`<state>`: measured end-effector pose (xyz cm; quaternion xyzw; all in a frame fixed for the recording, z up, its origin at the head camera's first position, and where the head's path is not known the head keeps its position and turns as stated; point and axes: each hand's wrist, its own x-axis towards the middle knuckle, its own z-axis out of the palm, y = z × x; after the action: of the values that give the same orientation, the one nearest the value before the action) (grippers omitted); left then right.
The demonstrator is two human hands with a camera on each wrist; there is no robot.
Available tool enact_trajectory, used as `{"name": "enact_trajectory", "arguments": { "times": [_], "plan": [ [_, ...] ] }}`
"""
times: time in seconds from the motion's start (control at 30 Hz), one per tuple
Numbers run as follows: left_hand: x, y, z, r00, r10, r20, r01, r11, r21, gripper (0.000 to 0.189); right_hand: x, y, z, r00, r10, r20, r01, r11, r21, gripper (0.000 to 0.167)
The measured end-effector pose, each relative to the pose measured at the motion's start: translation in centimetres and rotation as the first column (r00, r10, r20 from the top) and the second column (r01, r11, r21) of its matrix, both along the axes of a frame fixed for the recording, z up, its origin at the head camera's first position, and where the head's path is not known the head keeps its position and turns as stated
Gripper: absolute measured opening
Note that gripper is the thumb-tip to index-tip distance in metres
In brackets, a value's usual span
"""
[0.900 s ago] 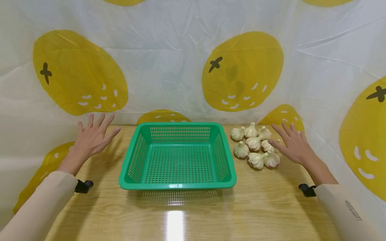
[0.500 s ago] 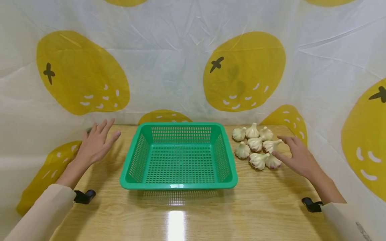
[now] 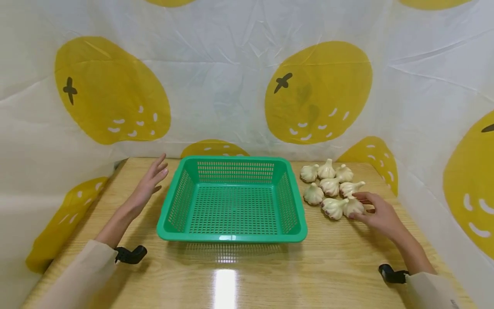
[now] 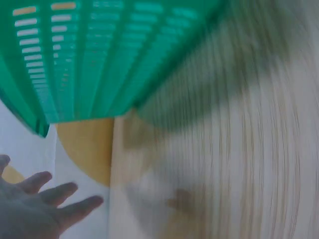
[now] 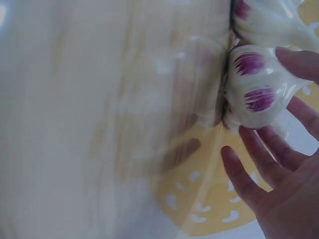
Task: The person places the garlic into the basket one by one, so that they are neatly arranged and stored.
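In the head view my right hand (image 3: 380, 216) is at the near right bulb of a garlic cluster, thumb on its front and fingers around its far side. The right wrist view shows this garlic bulb (image 5: 256, 92) with purple streaks, between thumb and fingers. It still sits on the table beside another garlic bulb (image 3: 333, 208). More garlic bulbs (image 3: 313, 194) lie behind these. My left hand (image 3: 144, 189) hovers left of the green plastic basket (image 3: 231, 237), fingers extended, holding nothing. Its spread fingers (image 4: 75, 211) show apart from the basket in the left wrist view.
The basket, with slotted walls and an open top, stands mid-table and holds nothing visible. The wooden table (image 3: 308, 274) reaches back to a white cloth (image 3: 216, 98) printed with yellow fruit. Cloth also hangs along both sides.
My right hand has come down to the near right garlic bulb and closed its fingers and thumb around it. My left hand has moved right, towards the basket, and turned sideways.
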<state>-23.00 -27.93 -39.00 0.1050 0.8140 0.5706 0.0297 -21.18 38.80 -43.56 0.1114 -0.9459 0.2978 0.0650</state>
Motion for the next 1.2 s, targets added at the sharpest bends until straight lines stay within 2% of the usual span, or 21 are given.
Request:
{"name": "enact_trajectory", "arguments": {
  "times": [0.1,0.2,0.43,0.67,0.83,1.2],
  "plan": [
    [-0.4,0.8,-0.8,0.998,-0.044,0.047,0.039,0.994,0.100,0.069,0.1,-0.1,-0.1,1.000,-0.009,0.002,0.009,1.000,0.018,0.060],
    [-0.7,1.3,-1.6,0.994,-0.081,0.078,0.068,0.985,0.156,0.069,0.0,-0.2,0.0,1.000,-0.011,0.019,0.010,0.999,0.031,0.059],
    [-1.0,2.1,-2.6,0.985,-0.117,0.125,0.093,0.978,0.186,0.071,0.0,-0.6,0.1,0.998,-0.033,0.051,0.031,0.999,0.027,0.053],
    [-1.3,2.7,-2.8,0.985,-0.096,0.140,0.069,0.979,0.191,0.071,-0.2,-0.1,0.0,0.998,-0.021,0.054,0.020,0.999,0.028,0.050],
    [-1.4,2.9,-2.5,0.982,-0.107,0.155,0.074,0.976,0.206,0.068,0.0,-0.1,0.4,0.998,-0.021,0.058,0.021,1.000,0.005,0.051],
    [-1.1,2.6,-2.5,0.979,-0.127,0.162,0.085,0.966,0.244,0.070,1.0,-1.0,2.6,0.999,-0.048,-0.017,0.046,0.995,-0.090,0.045]
  ]
}}
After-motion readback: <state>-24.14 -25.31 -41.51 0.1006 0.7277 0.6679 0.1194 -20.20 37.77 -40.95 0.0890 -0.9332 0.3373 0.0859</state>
